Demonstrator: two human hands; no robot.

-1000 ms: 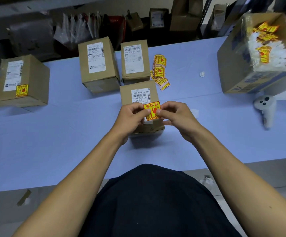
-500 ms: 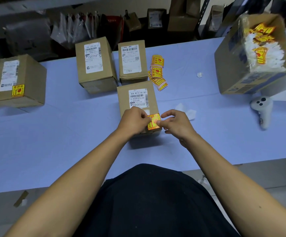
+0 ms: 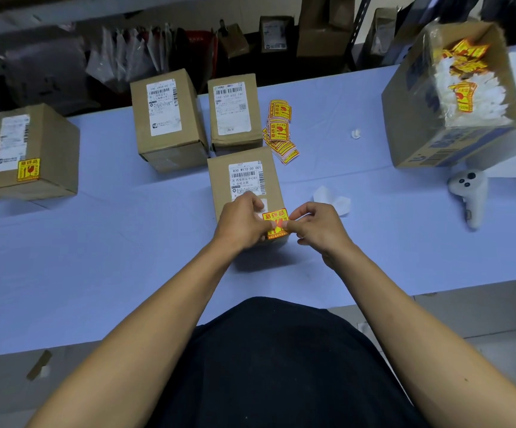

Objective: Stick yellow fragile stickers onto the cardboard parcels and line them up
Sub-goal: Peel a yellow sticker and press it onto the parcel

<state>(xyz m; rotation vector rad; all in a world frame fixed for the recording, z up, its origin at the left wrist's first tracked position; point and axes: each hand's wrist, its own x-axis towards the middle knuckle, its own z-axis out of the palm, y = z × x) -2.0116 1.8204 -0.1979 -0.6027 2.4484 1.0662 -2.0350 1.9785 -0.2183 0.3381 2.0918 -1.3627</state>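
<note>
Pinching a yellow fragile sticker (image 3: 275,223) at its two side edges, the left hand (image 3: 241,225) and the right hand (image 3: 315,227) hold it against the near end of the top face of the nearest parcel (image 3: 244,193), just below that parcel's white shipping label (image 3: 246,178). Whether the sticker is fully pressed flat cannot be told; this step appears close to done.

Completed work: one parcel (image 3: 31,152) at the far left of the table (image 3: 96,257) already carries a yellow sticker beside its label. A further box edge shows at the extreme left, too cropped to judge.

Remaining work: two parcels behind the nearest one, the left (image 3: 165,118) and the right (image 3: 234,112), show labels only and no sticker. A loose pile of stickers (image 3: 279,131) lies just beside them as supply. An open carton (image 3: 454,97) at the right holds white backing scraps. The parcels stand in two groups, well apart, so lining up appears not yet finished.
</note>
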